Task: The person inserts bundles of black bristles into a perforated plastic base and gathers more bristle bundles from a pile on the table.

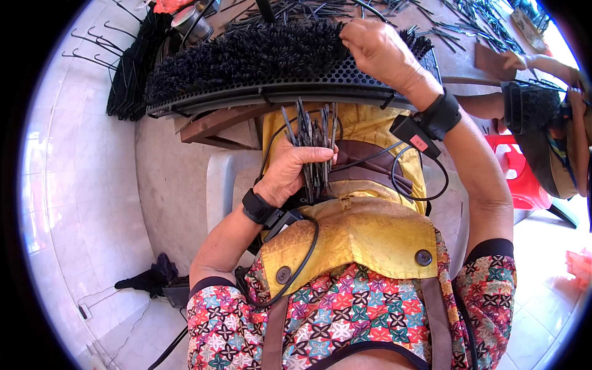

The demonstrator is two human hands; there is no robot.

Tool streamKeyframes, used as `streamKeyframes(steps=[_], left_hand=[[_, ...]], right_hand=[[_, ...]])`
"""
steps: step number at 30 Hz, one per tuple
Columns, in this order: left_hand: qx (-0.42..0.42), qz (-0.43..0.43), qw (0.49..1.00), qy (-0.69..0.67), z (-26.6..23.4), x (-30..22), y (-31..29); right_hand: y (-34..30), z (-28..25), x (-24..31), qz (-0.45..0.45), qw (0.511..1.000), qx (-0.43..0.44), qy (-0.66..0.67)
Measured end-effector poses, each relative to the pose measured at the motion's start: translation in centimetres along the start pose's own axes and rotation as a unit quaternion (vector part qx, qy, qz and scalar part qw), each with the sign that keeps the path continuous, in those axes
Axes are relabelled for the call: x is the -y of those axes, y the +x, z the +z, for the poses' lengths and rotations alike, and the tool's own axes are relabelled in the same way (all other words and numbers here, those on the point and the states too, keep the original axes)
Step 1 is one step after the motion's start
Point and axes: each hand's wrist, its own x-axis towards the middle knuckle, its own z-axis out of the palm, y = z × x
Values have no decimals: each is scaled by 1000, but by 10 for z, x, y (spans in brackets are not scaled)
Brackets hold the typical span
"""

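Observation:
In front of my yellow apron, my left hand (288, 161) is wrapped round a bundle of thin dark strips (317, 132), its thumb across them and their ends sticking up unevenly. My right hand (379, 50) is closed in a pinch over the right part of a black perforated rack (320, 79). Whatever its fingertips hold is too hidden to make out. Small black pieces (246, 60) stand densely packed upright in the rack, like bristles.
Loose black strips (431, 28) lie across the table behind the rack. Black racks with hooked wires (132, 74) hang at the left. A metal can (190, 21) stands at the back left. Another person's arm (552, 65) reaches in at the right, above a red stool (521, 172).

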Motion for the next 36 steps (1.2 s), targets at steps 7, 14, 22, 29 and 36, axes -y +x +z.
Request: streamKeyframes(steps=[7,14,22,29,36], left_hand=[[0,21,1000,15,-1,2,1],[-9,33,999,42,2,2,-1],[11,20,1000,22,-4,4,2],[-13,52,998,26,6,0,-3],[6,66,997,50,7,0,-2]], right_hand=[[3,1,2,-28,998,51,10],[14,-3,-3,-73,991,113,7],[-2,9,-4,-15,985,170,13],[-38,4,37,73,995,0,64],[-65,-9,83,486,711,74,502]])
